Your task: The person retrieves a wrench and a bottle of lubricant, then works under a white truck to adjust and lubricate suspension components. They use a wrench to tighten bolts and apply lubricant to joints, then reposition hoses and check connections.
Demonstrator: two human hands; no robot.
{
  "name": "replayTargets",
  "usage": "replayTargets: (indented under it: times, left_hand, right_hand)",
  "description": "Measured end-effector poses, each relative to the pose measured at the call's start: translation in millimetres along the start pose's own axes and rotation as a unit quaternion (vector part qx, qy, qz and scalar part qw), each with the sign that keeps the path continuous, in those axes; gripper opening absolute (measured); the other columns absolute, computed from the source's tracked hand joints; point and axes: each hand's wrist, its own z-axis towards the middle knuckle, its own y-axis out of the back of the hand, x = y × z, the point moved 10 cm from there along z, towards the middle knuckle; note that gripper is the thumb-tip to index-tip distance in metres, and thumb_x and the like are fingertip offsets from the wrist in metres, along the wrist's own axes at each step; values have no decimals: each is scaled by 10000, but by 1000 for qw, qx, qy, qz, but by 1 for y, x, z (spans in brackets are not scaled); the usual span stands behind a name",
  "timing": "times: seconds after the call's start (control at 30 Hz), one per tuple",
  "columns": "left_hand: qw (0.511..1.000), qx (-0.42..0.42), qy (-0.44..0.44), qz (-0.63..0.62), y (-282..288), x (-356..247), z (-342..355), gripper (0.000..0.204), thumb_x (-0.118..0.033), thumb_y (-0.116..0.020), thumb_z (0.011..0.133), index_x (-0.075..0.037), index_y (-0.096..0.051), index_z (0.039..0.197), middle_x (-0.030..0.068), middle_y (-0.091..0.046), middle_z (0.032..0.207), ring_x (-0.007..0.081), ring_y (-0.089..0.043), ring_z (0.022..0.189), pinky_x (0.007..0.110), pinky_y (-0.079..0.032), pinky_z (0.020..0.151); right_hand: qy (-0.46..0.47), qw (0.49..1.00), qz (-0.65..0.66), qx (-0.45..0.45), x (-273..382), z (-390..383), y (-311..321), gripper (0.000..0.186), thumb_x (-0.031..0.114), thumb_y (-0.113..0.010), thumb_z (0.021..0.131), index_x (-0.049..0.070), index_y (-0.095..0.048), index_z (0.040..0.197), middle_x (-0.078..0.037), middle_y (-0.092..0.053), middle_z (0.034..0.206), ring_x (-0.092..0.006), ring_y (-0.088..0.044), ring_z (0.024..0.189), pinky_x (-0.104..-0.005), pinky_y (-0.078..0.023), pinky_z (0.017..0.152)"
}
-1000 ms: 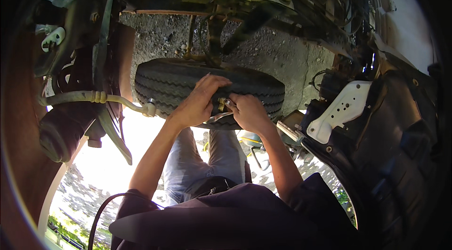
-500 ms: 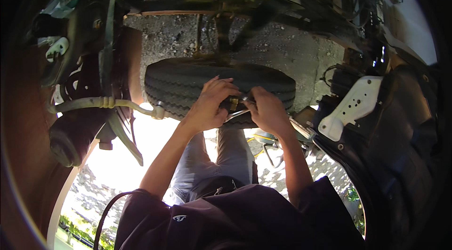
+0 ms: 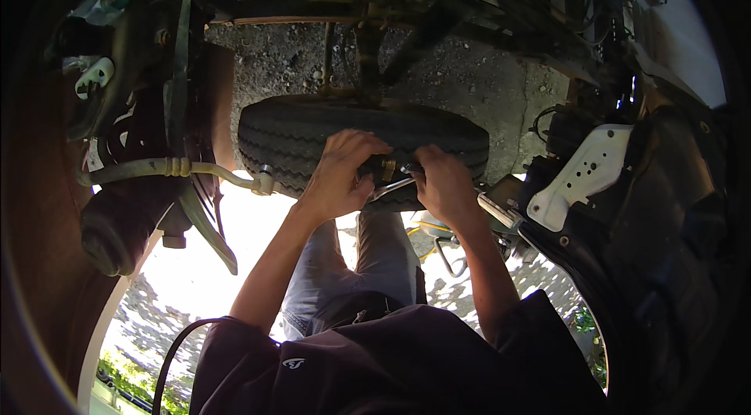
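Note:
Both my hands are close together over the tyre's tread. My left hand (image 3: 338, 177) is closed around a dark part with a threaded-looking brass fitting (image 3: 389, 170) at its right end. A slim silver wrench (image 3: 393, 188) slants between the hands, its lower end by my left thumb. My right hand (image 3: 447, 186) has its fingers curled at the wrench's upper end, beside the brass fitting. The fingers partly hide both the wrench's ends and the dark part.
Below my hands lies the ribbed black tyre (image 3: 274, 141). A pale hose (image 3: 205, 169) with an end fitting reaches in from the left. A perforated white bracket (image 3: 583, 176) is mounted at right. Dark vehicle parts surround the opening, and a metal bar (image 3: 499, 210) lies near my right forearm.
My left fingers have curled in more around the dark part. More of the silver wrench shows between the hands. Both hands stay over the tyre.

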Motion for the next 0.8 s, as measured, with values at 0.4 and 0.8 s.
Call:
replayTargets:
  times: [0.4, 0.8]
  left_hand:
    - [999, 27, 0, 41, -7, -1, 3, 483, -51, -612, 663, -68, -661, 1143, 122, -638, 1163, 333, -526, 1185, 468, -323, 1103]
    - [999, 6, -10, 45, -3, -3, 0, 495, -60, -597, 666, -75, -666, 1156, 125, -635, 1169, 341, -518, 1200, 486, -336, 1085]
  right_hand:
    - [-35, 997, 48, -39, -5, 1, 1, 262, 132, -785, 809, 65, -656, 1028, -152, -638, 998, -389, -672, 877, -474, -533, 748]
    - [-34, 995, 78, -43, -14, -1, 9, 299, 157, -813, 795, 46, -723, 1057, -159, -675, 986, -353, -687, 865, -431, -533, 766]
